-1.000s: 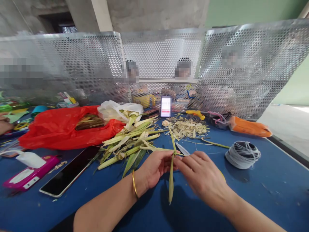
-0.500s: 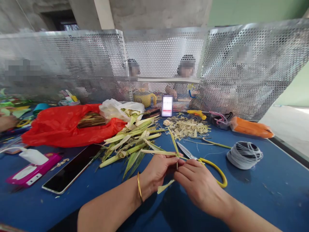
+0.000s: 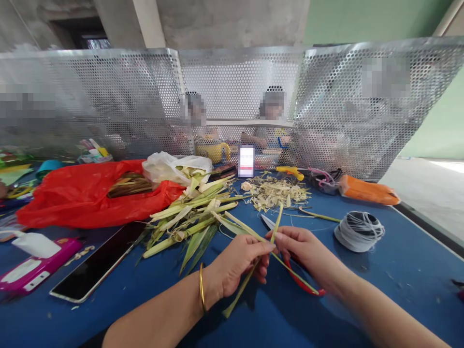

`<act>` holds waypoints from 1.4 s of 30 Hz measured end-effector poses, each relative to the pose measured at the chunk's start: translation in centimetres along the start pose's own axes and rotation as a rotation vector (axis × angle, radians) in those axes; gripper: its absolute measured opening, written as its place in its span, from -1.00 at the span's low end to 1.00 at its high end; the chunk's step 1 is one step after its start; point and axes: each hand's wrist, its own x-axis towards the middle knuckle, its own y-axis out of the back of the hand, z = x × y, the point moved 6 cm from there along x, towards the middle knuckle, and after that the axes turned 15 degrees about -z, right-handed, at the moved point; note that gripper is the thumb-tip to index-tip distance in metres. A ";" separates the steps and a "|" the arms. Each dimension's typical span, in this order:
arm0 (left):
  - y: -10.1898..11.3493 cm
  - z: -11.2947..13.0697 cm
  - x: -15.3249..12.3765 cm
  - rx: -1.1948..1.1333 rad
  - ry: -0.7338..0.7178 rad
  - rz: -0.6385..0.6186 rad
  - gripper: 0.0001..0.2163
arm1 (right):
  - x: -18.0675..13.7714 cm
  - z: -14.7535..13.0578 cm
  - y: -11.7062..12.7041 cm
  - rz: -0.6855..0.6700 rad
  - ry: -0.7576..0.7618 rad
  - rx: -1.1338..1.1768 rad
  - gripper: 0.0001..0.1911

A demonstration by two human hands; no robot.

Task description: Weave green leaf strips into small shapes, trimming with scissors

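- Blue tabletop [image 3: 406, 270] fronted by a holed metal screen [image 3: 235, 82], with people seated behind the screen.
- Left grip [image 3: 235, 263]: clenched, thumb and fingertips pinching a leaf strip [image 3: 278, 217], just in front of the leaf pile [image 3: 188, 212]. A gold bangle [image 3: 201, 287] sits on that wrist.
- Right grip [image 3: 302, 246]: also clenched, pinching the same leaf strip, fingertips touching those of the left grip.
- Leaf strip: held off the tabletop, tilted, with its upper end pointing away from the person and its lower end trailing below the left grip. A second strip [image 3: 235, 223] runs from the leaf pile and crosses it at the fingertips.
- Scissors [image 3: 302, 286]: flat on the tabletop under the right grip, in front and to the right of the leaf pile.
- Coil of cord [image 3: 358, 231]: well to the right of the leaf pile.
- Leaf shreds [image 3: 275, 191]: just right of the leaf pile, farther back.
- Black phone [image 3: 94, 263]: left and in front of the leaf pile.
- Red bag [image 3: 72, 198] and white bag [image 3: 170, 166]: touching the leaf pile's left and back edges.
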 end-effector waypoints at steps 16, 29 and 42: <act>-0.8 0.1 0.0 0.220 -0.001 -0.078 -0.75 | -0.4 1.7 -1.3 0.241 0.048 0.462 -0.68; 1.8 0.5 0.5 0.094 -0.053 0.153 -0.70 | -0.3 0.0 -1.1 -0.078 -0.063 -0.514 -0.66; 1.9 0.6 0.6 -0.006 -0.070 0.107 -0.71 | -0.3 0.0 -0.8 -0.128 -0.083 -0.370 -0.51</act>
